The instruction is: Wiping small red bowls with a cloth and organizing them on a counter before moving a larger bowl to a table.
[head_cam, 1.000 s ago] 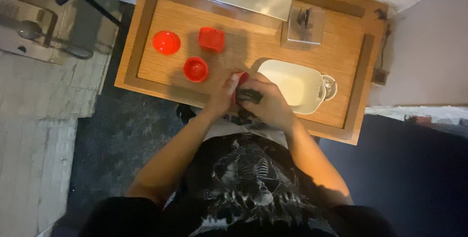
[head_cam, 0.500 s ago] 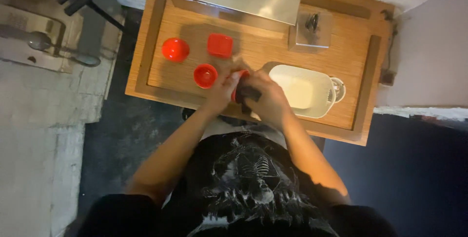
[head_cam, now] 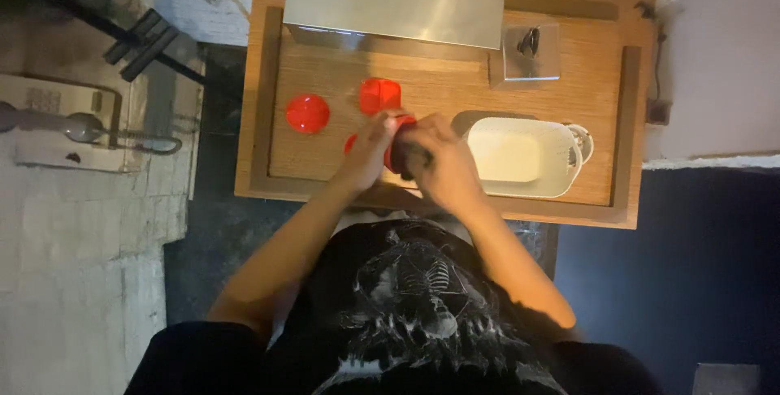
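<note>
My two hands meet over the front of a wooden tray table [head_cam: 268,78]. My left hand [head_cam: 367,154] grips a small red container [head_cam: 400,136] by its side. Pressed against that container, my right hand [head_cam: 443,169] is closed around a dark object [head_cam: 414,154]; what it is I cannot tell. A second red round piece [head_cam: 349,143] peeks out from under my left wrist. A red round dish [head_cam: 307,113] and a red square cup [head_cam: 379,94] sit on the wood just left of and behind my hands.
A white rectangular basin [head_cam: 561,159] stands right of my hands. A long metal box [head_cam: 394,1] runs along the back, with a small metal plate [head_cam: 530,49] beside it. A wall telephone [head_cam: 65,123] is at the left. A dark floor lies below.
My hands have stayed together on the red container and dark object. My left wrist now covers most of the nearest red round piece. The view has shifted.
</note>
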